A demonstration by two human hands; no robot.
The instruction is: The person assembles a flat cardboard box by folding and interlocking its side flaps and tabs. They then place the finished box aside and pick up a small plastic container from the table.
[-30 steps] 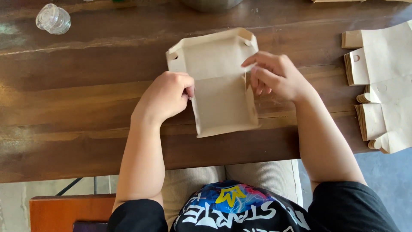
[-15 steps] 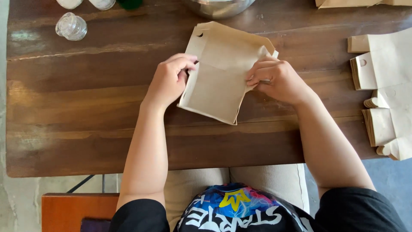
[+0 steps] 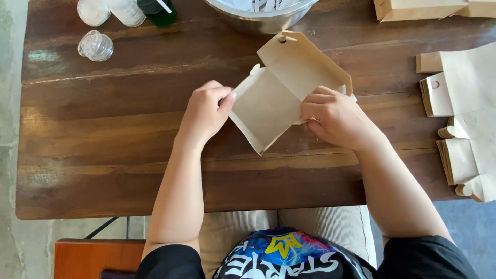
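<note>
Folding step in hand. The left hand (image 3: 206,111) pinches the left edge of a brown paper box blank (image 3: 268,103); the right hand (image 3: 333,116) is closed on its right side wall. The blank is held tilted just above the table (image 3: 103,155), near centre, lid flap raised. Next the remaining walls likely need creasing upright. Far: a steel bowl (image 3: 258,18) and jars (image 3: 95,45). Right: stacked flat blanks (image 3: 460,93). Nothing obstructs.

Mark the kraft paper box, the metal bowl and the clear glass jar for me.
kraft paper box (image 3: 268,106), head view, on its inner panel.
metal bowl (image 3: 263,21), head view, on its outer wall.
clear glass jar (image 3: 95,45), head view, on its top.
</note>
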